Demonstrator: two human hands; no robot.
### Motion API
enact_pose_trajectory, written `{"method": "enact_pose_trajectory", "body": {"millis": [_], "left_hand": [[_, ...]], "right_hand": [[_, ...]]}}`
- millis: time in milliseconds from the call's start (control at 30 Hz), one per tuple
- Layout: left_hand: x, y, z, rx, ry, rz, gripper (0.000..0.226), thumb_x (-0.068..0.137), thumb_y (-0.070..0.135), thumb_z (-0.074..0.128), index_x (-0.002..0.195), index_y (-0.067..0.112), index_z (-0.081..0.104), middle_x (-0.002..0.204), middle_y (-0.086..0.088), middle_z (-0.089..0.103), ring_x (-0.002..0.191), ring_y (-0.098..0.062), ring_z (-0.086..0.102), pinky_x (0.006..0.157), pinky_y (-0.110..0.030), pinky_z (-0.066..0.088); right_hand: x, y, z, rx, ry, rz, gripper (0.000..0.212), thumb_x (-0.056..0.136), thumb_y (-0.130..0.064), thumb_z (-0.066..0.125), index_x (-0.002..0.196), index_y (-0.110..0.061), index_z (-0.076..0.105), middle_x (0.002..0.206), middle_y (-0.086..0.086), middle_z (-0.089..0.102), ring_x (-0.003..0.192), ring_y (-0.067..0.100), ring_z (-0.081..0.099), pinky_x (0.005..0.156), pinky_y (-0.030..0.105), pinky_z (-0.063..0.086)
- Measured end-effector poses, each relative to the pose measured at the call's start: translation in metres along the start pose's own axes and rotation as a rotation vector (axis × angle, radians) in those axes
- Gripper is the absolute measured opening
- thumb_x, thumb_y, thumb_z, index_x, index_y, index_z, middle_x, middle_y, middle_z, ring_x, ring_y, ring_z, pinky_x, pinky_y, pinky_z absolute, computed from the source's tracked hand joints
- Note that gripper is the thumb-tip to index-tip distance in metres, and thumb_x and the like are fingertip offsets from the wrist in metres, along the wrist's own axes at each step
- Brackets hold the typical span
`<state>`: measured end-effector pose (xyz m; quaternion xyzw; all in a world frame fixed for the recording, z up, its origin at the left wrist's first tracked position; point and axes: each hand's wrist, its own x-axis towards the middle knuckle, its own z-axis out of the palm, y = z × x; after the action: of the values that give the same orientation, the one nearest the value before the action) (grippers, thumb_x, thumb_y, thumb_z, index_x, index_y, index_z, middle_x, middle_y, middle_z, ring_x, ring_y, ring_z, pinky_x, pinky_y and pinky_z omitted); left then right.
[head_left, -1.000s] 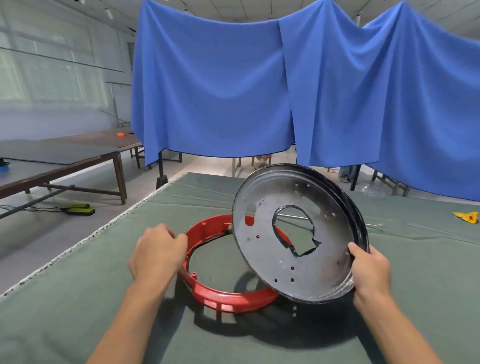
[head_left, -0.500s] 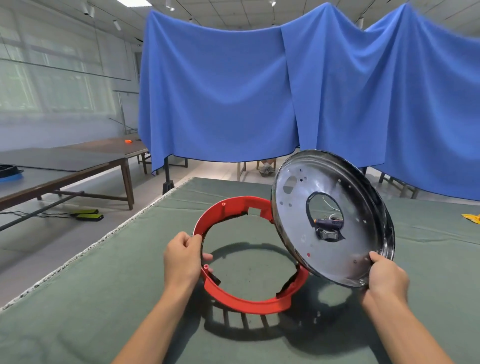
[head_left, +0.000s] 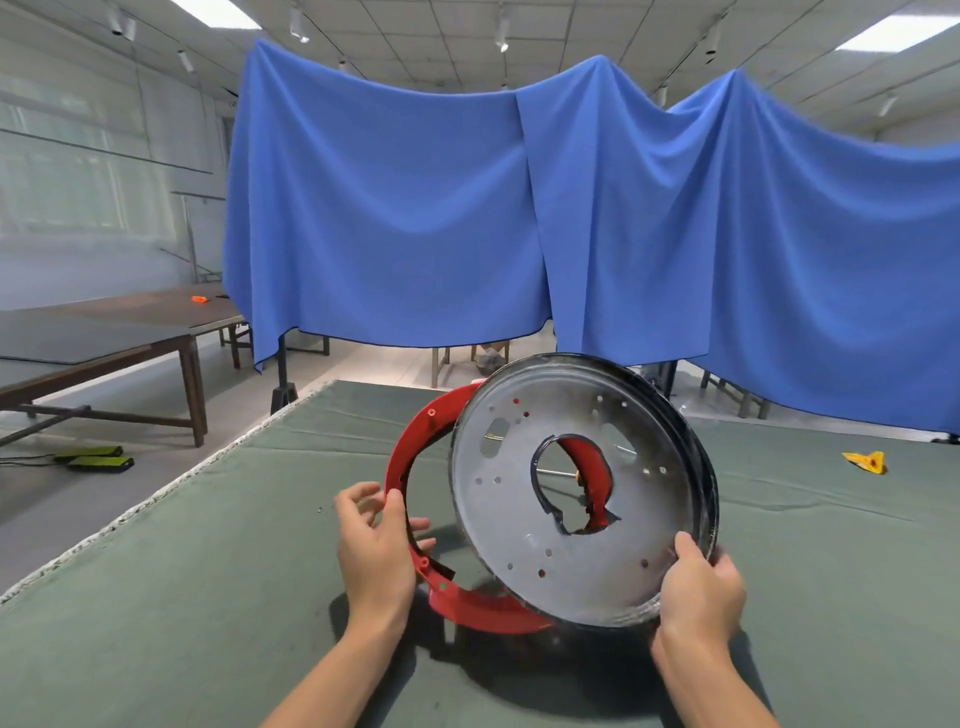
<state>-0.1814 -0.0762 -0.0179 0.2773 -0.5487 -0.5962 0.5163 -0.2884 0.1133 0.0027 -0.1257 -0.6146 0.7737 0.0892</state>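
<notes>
A person's left hand (head_left: 376, 545) grips a red plastic ring (head_left: 410, 457); the right hand (head_left: 698, 592) grips a round metal plate (head_left: 582, 488) at its lower rim. Both are raised and tilted steeply, faces toward the viewer, above a green cloth-covered table (head_left: 208, 597). Blue drapes (head_left: 415, 218) hang behind.

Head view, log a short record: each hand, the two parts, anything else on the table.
left hand: pinches the red ring at its left rim
right hand: grips the metal disc at its lower rim
red ring: tilted, partly behind the disc, showing through its centre hole
metal disc: tilted, face toward camera
table: green cover; yellow object at far right
</notes>
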Motion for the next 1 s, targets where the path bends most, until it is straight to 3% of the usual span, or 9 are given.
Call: {"method": "enact_pose_trajectory", "body": {"millis": [133, 300, 500, 533, 600, 667, 833, 933, 1000], "left_hand": [[0.002, -0.001, -0.006, 0.102, -0.017, 0.123, 0.025, 0.097, 0.026, 0.049, 0.122, 0.022, 0.052, 0.104, 0.004, 0.063, 0.068, -0.016, 0.071, 0.066, -0.036, 0.058], [-0.002, -0.003, -0.009, 0.232, -0.004, 0.201, 0.028, 0.100, 0.027, 0.043, 0.120, 0.019, 0.061, 0.096, 0.004, 0.069, 0.081, -0.018, 0.070, 0.073, -0.044, 0.056], [-0.005, -0.003, -0.011, 0.299, 0.009, 0.230, 0.027, 0.100, 0.029, 0.041, 0.120, 0.025, 0.057, 0.098, 0.006, 0.067, 0.082, -0.027, 0.068, 0.074, -0.050, 0.055], [-0.007, -0.002, -0.010, 0.275, 0.019, 0.229, 0.025, 0.100, 0.028, 0.042, 0.119, 0.026, 0.057, 0.096, 0.010, 0.066, 0.082, -0.020, 0.069, 0.076, -0.044, 0.056], [-0.014, 0.001, -0.005, 0.204, 0.039, 0.227, 0.018, 0.099, 0.024, 0.045, 0.111, 0.032, 0.056, 0.091, 0.021, 0.063, 0.079, 0.004, 0.065, 0.071, -0.011, 0.050], [-0.021, 0.005, -0.001, 0.142, 0.019, 0.177, 0.020, 0.098, 0.024, 0.047, 0.105, 0.041, 0.054, 0.094, 0.024, 0.061, 0.084, 0.016, 0.058, 0.066, -0.001, 0.041], [-0.023, 0.003, 0.006, -0.023, -0.102, -0.048, 0.022, 0.099, 0.029, 0.048, 0.106, 0.049, 0.056, 0.104, 0.021, 0.065, 0.094, 0.007, 0.062, 0.073, -0.015, 0.048], [-0.022, 0.001, 0.006, -0.130, -0.155, -0.164, 0.025, 0.099, 0.029, 0.048, 0.122, 0.036, 0.056, 0.115, 0.008, 0.066, 0.106, -0.011, 0.062, 0.090, -0.035, 0.052], [-0.022, 0.004, 0.007, -0.244, -0.183, -0.248, 0.027, 0.099, 0.029, 0.047, 0.124, 0.030, 0.056, 0.115, 0.002, 0.067, 0.107, -0.020, 0.063, 0.094, -0.045, 0.051]], "right_hand": [[-0.001, 0.001, 0.001, -0.013, 0.005, -0.004, 0.020, 0.097, -0.015, 0.047, 0.113, -0.010, 0.059, 0.100, 0.007, 0.058, 0.091, 0.027, 0.052, 0.079, 0.034, 0.041], [-0.005, -0.003, -0.001, -0.006, 0.001, -0.034, 0.009, 0.096, -0.015, 0.048, 0.101, -0.017, 0.055, 0.097, 0.007, 0.057, 0.087, 0.026, 0.051, 0.075, 0.031, 0.037], [-0.015, -0.004, 0.001, 0.096, -0.080, 0.066, 0.015, 0.094, -0.008, 0.048, 0.104, -0.017, 0.055, 0.101, 0.009, 0.060, 0.090, 0.028, 0.056, 0.078, 0.037, 0.045], [-0.017, -0.004, 0.001, 0.116, -0.085, 0.074, 0.016, 0.094, -0.007, 0.048, 0.105, -0.016, 0.055, 0.101, 0.010, 0.060, 0.089, 0.027, 0.056, 0.077, 0.036, 0.045], [-0.021, -0.005, 0.003, 0.136, -0.089, 0.051, 0.017, 0.095, -0.008, 0.047, 0.108, -0.016, 0.054, 0.101, 0.008, 0.059, 0.089, 0.025, 0.055, 0.075, 0.035, 0.044], [-0.026, -0.005, 0.005, 0.132, -0.098, 0.013, 0.018, 0.096, -0.012, 0.047, 0.113, -0.015, 0.053, 0.103, 0.006, 0.058, 0.091, 0.024, 0.054, 0.077, 0.035, 0.043], [-0.033, -0.001, 0.008, 0.084, -0.118, -0.034, 0.011, 0.098, -0.018, 0.045, 0.107, -0.018, 0.051, 0.102, 0.005, 0.057, 0.092, 0.025, 0.052, 0.078, 0.037, 0.040], [-0.034, -0.001, 0.008, 0.057, -0.128, -0.023, 0.008, 0.098, -0.019, 0.045, 0.104, -0.017, 0.050, 0.099, 0.005, 0.057, 0.092, 0.025, 0.051, 0.077, 0.037, 0.038], [-0.034, 0.001, 0.009, 0.044, -0.145, -0.002, 0.008, 0.099, -0.019, 0.044, 0.104, -0.017, 0.050, 0.096, 0.004, 0.057, 0.091, 0.025, 0.051, 0.077, 0.036, 0.038]]}}
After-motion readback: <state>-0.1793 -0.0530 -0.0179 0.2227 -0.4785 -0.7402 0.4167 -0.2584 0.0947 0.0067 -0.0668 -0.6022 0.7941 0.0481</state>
